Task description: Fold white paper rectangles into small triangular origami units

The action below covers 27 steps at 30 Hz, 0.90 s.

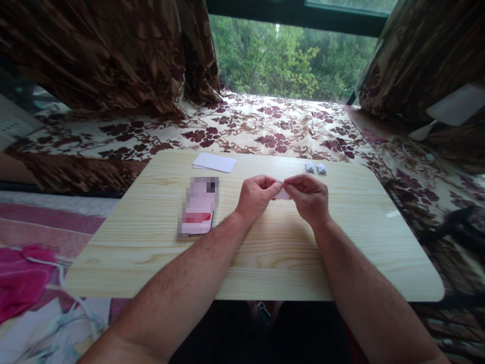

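Note:
Between my two hands, above the middle of the wooden table [273, 253], is a small piece of white paper [283, 194]. My left hand [258, 196] pinches its left side with thumb and forefinger. From the right, my right hand [308, 196] pinches the same paper near its upper edge, the fingertips almost meeting. My fingers cover much of the paper, so its full folded shape is hidden. Just beyond my right hand stand two small folded paper pieces [316, 168] side by side, white with pointed tops.
A stack of white paper strips [214, 163] lies at the table's far left. Nearer, left of my forearm, rests a phone [197, 207] with a blurred screen. A floral cloth [280, 126] covers the ledge behind; a white lamp [456, 106] stands at right.

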Each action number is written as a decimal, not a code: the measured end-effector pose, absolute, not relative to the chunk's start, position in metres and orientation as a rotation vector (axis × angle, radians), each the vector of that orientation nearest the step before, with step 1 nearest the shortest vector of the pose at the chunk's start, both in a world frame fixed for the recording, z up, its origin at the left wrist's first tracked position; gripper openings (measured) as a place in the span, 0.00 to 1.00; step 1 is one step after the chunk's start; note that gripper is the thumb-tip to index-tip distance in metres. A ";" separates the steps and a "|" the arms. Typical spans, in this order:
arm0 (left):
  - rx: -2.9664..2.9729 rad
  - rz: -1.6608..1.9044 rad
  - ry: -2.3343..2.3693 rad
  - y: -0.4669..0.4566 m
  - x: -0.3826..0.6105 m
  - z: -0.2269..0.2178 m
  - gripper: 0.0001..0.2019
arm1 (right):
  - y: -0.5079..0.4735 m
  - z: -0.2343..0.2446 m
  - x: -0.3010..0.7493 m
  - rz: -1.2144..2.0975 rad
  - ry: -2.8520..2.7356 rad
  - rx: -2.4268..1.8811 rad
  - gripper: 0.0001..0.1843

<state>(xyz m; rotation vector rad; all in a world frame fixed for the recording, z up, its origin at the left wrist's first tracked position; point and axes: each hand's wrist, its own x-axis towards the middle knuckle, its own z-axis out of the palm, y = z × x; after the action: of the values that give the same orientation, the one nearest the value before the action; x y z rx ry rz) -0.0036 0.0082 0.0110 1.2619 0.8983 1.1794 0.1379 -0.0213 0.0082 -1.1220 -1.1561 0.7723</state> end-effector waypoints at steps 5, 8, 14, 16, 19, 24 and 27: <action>1.260 1.177 0.887 0.009 -0.004 0.008 0.15 | -0.021 0.007 0.138 0.801 -1.145 -1.109 0.09; 1.252 1.179 0.875 0.009 -0.004 0.008 0.16 | -0.022 0.007 0.138 0.819 -1.131 -1.061 0.09; 1.204 1.149 0.841 0.010 -0.004 0.007 0.18 | -0.023 0.010 0.140 0.834 -1.129 -1.078 0.09; 1.189 1.141 0.826 0.011 -0.004 0.007 0.18 | -0.023 0.011 0.141 0.835 -1.136 -1.063 0.08; 1.179 1.137 0.809 0.011 -0.003 0.007 0.19 | -0.023 0.013 0.142 0.835 -1.161 -1.051 0.07; 1.161 1.121 0.818 0.011 -0.003 0.008 0.21 | -0.024 0.015 0.143 0.809 -1.195 -1.086 0.07; 1.152 1.117 0.802 0.011 -0.003 0.008 0.21 | -0.023 0.016 0.145 0.823 -1.191 -1.081 0.06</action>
<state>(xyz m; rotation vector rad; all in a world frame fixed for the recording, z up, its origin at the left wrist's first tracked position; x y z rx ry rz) -0.0029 0.0106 0.0077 1.1523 0.8016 1.1175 0.1451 -0.0230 0.0163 -1.0810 -1.1912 0.8228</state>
